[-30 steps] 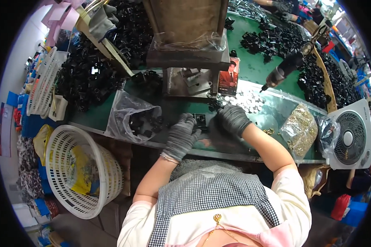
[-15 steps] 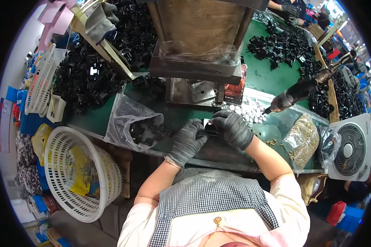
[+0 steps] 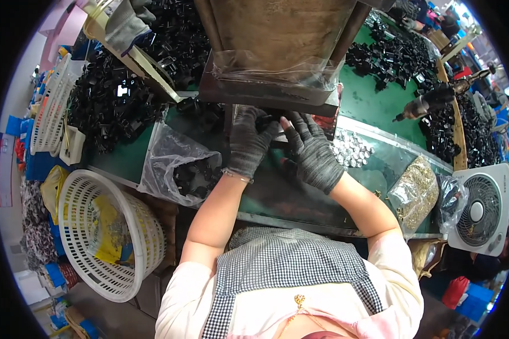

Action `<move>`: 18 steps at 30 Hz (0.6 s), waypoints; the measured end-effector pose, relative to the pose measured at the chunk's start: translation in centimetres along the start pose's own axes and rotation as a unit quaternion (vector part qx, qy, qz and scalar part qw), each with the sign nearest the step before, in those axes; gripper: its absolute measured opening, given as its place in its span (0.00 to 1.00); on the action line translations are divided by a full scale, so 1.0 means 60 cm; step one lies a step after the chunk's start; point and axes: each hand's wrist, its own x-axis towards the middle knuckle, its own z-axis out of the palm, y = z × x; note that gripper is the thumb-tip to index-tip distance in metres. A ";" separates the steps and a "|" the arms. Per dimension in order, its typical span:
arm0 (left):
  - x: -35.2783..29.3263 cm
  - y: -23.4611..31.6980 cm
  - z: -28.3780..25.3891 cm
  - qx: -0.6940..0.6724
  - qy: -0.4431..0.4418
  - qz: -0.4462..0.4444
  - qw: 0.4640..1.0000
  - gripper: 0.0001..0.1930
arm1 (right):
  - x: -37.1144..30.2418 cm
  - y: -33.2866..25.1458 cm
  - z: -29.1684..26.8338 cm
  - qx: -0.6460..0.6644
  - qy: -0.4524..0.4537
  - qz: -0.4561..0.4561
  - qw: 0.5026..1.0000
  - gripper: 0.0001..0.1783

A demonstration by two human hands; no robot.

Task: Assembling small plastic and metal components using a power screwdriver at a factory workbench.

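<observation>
Both my hands wear grey knit gloves and reach under the heavy block of a press [image 3: 268, 93]. My left hand [image 3: 247, 142] has its fingers curled at a small black part [image 3: 271, 122], which is mostly hidden by the gloves and the block. Beside it, my right hand [image 3: 315, 153] lies with its fingers stretched forward, the thumb tip bare and close to that part. Right of this hand is a pile of small clear, shiny round pieces [image 3: 353, 150]. A power screwdriver [image 3: 430, 104] hangs farther right, away from both hands.
Black parts [image 3: 110, 107] heap at the far left, and more [image 3: 398, 59] lie far right. A clear bag [image 3: 178, 164] of black pieces sits left of my hands. At right are a bag of brass-coloured screws [image 3: 417, 192] and a fan [image 3: 478, 212]. A white basket [image 3: 136, 231] stands lower left.
My hands have moved forward from the table's near side to under the press block, taking the black part along. The screwdriver has swung up and away to the right.
</observation>
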 end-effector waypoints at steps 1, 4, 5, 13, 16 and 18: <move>0.005 -0.001 0.002 -0.003 0.000 -0.020 1.000 0.16 | -0.006 0.001 -0.006 0.012 0.009 -0.005 1.000 0.49; 0.010 -0.006 0.002 0.019 0.004 -0.019 1.000 0.15 | -0.030 0.010 -0.017 0.027 0.021 -0.004 0.999 0.50; 0.011 -0.007 0.003 0.031 0.007 -0.017 0.999 0.15 | -0.040 0.015 -0.022 0.029 0.025 0.000 0.999 0.50; 0.013 -0.018 0.011 0.077 0.008 0.014 0.997 0.20 | -0.163 0.074 -0.063 0.024 0.043 0.095 0.994 0.41; 0.016 -0.017 0.021 0.101 0.056 0.035 0.993 0.15 | -0.215 0.104 -0.078 0.026 0.064 0.155 0.986 0.33; 0.014 -0.016 0.020 0.110 0.079 0.045 0.990 0.12 | -0.245 0.124 -0.086 0.052 0.079 0.217 0.972 0.25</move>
